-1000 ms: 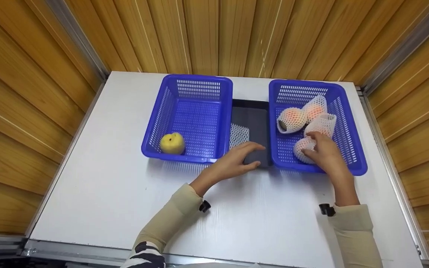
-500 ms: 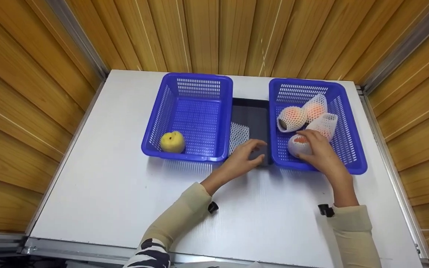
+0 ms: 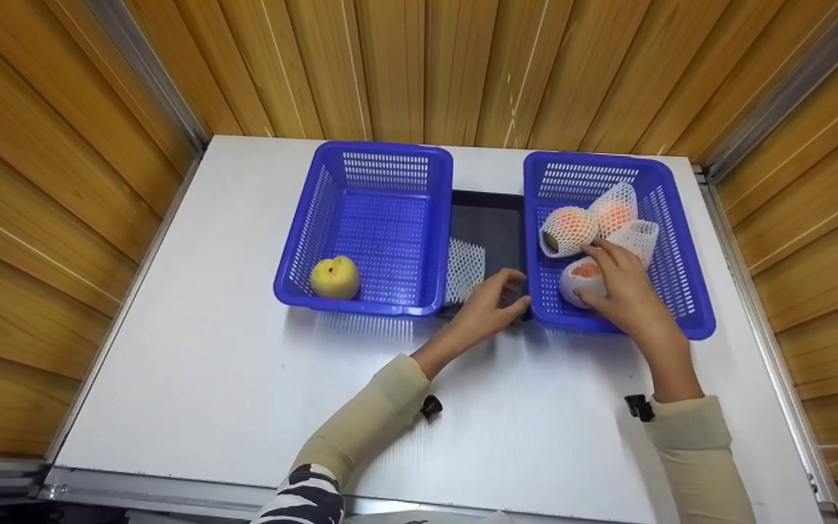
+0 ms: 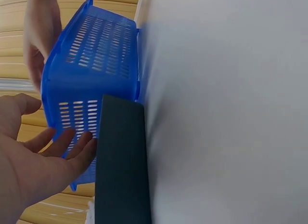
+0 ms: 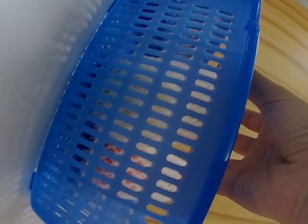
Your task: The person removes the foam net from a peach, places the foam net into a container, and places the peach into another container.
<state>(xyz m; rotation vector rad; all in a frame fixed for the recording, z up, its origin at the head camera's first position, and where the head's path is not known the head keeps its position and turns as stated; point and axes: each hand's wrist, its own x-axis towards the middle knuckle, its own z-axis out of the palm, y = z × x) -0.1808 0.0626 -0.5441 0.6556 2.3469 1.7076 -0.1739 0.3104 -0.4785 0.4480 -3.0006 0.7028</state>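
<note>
The right hand curves its thumb and fingers around a foam-netted fruit, spread just wide enough to span it, at seven o'clock in the right-hand blue basket. Three other netted fruits lie there at about ten, twelve and three. The left hand, fingers loosely bent and holding nothing, is at the six-o'clock end of the black tray; an empty foam sleeve lies at its eight. A yellow fruit sits at seven o'clock in the left-hand blue basket.
</note>
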